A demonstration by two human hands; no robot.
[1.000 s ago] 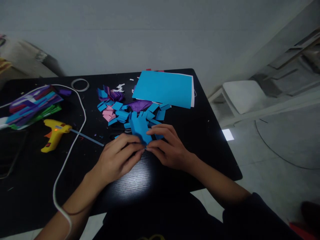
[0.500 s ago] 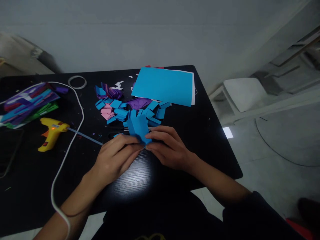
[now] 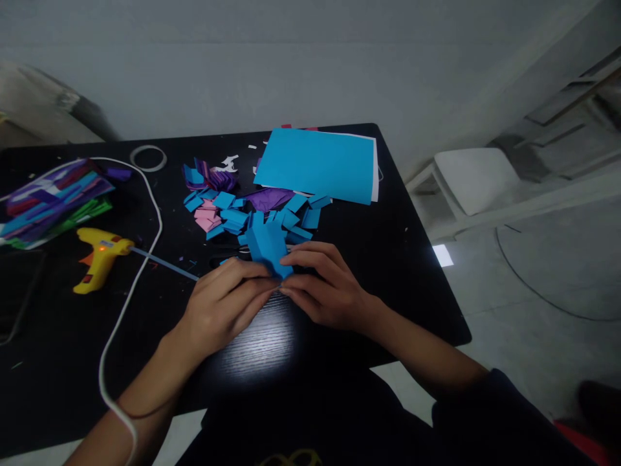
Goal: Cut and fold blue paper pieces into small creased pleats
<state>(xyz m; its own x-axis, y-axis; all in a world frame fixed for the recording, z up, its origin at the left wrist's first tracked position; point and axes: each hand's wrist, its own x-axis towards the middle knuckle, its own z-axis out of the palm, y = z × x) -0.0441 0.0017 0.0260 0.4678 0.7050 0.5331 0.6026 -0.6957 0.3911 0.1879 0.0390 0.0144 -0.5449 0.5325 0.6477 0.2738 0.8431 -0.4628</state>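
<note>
Between my two hands stands a creased strip of blue paper [image 3: 268, 244], its upper end raised and its lower edge pinched. My left hand [image 3: 220, 304] grips the lower left of the strip, fingers closed. On the other side, my right hand [image 3: 327, 285] pinches the lower right edge with thumb and fingers. The fingertips nearly meet at the bottom of the paper and hide that edge. Just beyond lies a pile of small folded blue paper pieces [image 3: 235, 220], with some folded pink pieces [image 3: 207, 215] among them.
A blue paper sheet [image 3: 317, 162] lies on white sheets at the back. To the left are a yellow glue gun [image 3: 99, 259] with a glue stick, a white cable [image 3: 116, 330], a tape ring [image 3: 148, 158] and coloured paper strips [image 3: 58, 200]. A white stool [image 3: 478, 178] stands right of the black table [image 3: 388, 259].
Both hands keep their pinch on the blue paper with hardly any movement. The whole view has shifted very slightly.
</note>
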